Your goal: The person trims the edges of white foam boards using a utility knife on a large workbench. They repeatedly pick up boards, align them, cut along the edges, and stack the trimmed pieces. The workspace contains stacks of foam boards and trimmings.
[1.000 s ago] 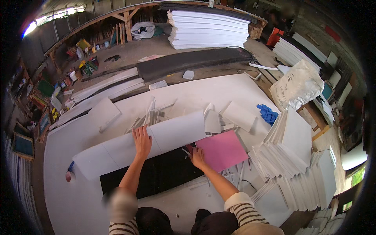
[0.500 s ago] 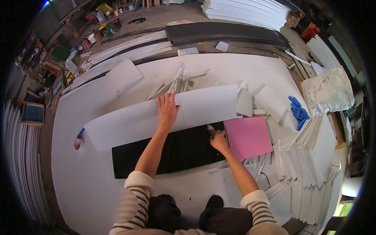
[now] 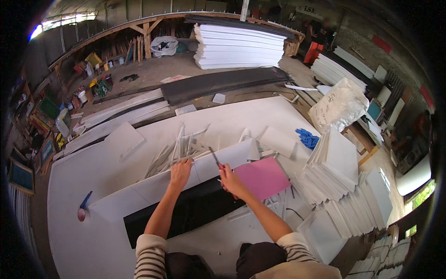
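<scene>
Tipped more steeply than half a second ago, the long white panel slants up along the far side of the black sheet, whose right end lies by the pink sheet. With fingers bent over the panel's upper edge, the left hand grips it; the right hand closes around a knife, blade upward.

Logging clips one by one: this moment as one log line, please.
left hand: grips white sheet at far edge; right hand: holds red-handled knife; nearby: black sheet, pink sheet
</scene>
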A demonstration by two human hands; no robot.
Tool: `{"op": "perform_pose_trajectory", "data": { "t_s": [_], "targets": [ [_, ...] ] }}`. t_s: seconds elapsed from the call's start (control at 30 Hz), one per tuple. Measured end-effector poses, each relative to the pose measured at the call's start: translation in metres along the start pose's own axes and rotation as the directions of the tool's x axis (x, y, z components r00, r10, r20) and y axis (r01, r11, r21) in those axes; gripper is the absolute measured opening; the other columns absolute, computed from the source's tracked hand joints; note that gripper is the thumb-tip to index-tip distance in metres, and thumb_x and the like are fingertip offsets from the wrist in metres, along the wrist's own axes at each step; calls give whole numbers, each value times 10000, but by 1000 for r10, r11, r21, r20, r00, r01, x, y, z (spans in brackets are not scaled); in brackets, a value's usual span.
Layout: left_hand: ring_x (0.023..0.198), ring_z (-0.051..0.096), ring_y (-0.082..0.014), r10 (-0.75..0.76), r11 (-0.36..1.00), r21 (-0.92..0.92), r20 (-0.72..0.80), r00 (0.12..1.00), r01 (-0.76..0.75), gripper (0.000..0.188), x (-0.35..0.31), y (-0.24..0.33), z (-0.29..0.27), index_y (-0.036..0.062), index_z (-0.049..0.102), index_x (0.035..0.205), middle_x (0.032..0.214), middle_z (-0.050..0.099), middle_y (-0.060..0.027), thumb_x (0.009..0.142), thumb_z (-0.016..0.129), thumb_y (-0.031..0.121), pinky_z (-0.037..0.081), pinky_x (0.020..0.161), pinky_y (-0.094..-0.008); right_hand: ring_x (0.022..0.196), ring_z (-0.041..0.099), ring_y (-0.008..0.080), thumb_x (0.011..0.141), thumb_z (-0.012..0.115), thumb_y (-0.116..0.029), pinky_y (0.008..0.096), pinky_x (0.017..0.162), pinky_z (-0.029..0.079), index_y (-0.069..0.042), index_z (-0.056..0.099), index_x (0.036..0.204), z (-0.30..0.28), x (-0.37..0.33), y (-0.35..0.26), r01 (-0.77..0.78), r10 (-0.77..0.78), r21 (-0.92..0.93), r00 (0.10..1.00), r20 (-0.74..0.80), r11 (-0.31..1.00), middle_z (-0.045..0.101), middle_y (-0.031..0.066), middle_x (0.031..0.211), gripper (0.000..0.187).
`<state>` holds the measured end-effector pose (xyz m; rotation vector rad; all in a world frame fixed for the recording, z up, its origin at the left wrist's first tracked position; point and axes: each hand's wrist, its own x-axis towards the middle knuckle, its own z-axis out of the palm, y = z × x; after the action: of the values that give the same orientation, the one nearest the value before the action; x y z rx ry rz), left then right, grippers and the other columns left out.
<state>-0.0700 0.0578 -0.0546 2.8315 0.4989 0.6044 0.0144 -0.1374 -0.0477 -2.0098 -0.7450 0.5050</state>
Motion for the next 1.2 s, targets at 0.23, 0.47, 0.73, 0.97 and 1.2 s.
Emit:
{"op": "perform_pose_trajectory", "data": {
  "t_s": [0.23, 0.47, 0.73, 0.97, 1.2],
  "targets": [
    [757, 598, -279, 182, 982, 51, 26, 983, -183, 171, 10, 28, 21, 99, 563, 954, 855, 590, -90, 823, 504, 191, 477, 604, -411, 619, 537, 458, 869, 402, -154, 527, 558, 428, 45, 353, 943, 23, 5, -22, 200, -260, -333, 955, -146, 922, 554, 283, 666, 218],
    [741, 596, -300, 135, 986, -83, -85, 987, -142, 192, 6, 43, 28, 98, 565, 938, 861, 590, -107, 835, 488, 240, 468, 590, -421, 668, 574, 438, 900, 364, -228, 512, 611, 462, 13, 367, 936, 23, -8, -5, 95, -168, -445, 977, -128, 891, 577, 263, 697, 244],
    [736, 595, -331, -75, 986, -147, 55, 996, 83, 262, 13, 53, 13, 105, 627, 909, 812, 629, -135, 854, 461, 300, 462, 627, -436, 684, 572, 438, 896, 357, -219, 493, 630, 471, 47, 372, 978, 24, -13, -8, 105, -180, -450, 975, -127, 887, 578, 261, 703, 279],
    [728, 585, -348, -49, 961, -273, 6, 999, 49, 254, 11, 45, 17, 89, 643, 900, 782, 620, -154, 840, 491, 284, 454, 631, -429, 621, 595, 391, 903, 356, -219, 466, 568, 497, 8, 367, 955, 22, -20, -8, 113, -216, -531, 967, -137, 840, 578, 223, 715, 233],
    [727, 591, -320, -56, 926, -374, -8, 998, 49, 232, 6, 49, 18, 75, 645, 838, 772, 632, -119, 788, 558, 284, 464, 634, -412, 625, 586, 411, 915, 328, -203, 470, 534, 486, 4, 376, 934, 22, -28, 6, 132, -243, -549, 961, -133, 825, 584, 249, 680, 214]
  ]
}}
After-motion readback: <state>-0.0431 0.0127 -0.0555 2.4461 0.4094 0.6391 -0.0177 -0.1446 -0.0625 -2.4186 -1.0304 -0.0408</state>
